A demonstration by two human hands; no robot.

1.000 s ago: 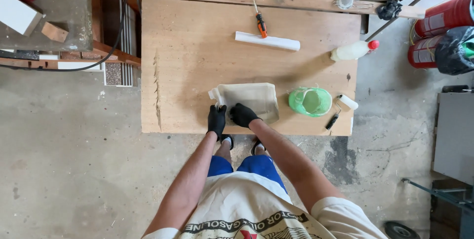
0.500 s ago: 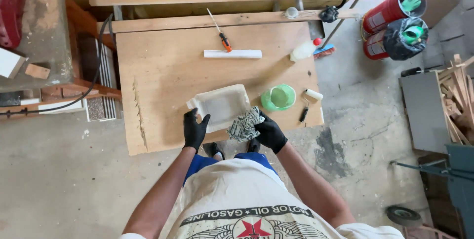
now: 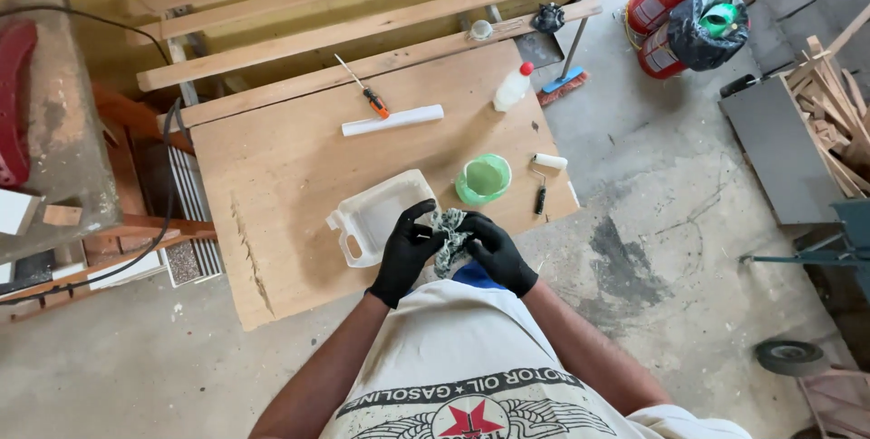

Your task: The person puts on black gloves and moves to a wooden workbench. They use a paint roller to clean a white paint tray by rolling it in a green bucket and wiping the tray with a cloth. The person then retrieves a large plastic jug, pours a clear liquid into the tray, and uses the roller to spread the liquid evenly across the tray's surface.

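Now, rag (image 3: 450,238): bunched between both gloved hands, just right of the white paint tray (image 3: 381,214).
Left hand (image 3: 408,253): closed on rag, nearer tray.
Right hand (image 3: 497,253): closed on rag.
Tray axis: runs lower-left to upper-right.

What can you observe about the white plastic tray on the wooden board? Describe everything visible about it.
The white plastic tray is a shallow, rectangular paint-roller tray with a moulded handle opening at its left corner. It looks empty and clean, lying flat but skewed on the wooden board, near its front edge. The gloved left hand overlaps its near edge while gripping a crumpled rag. A green bowl sits to its right, apart.
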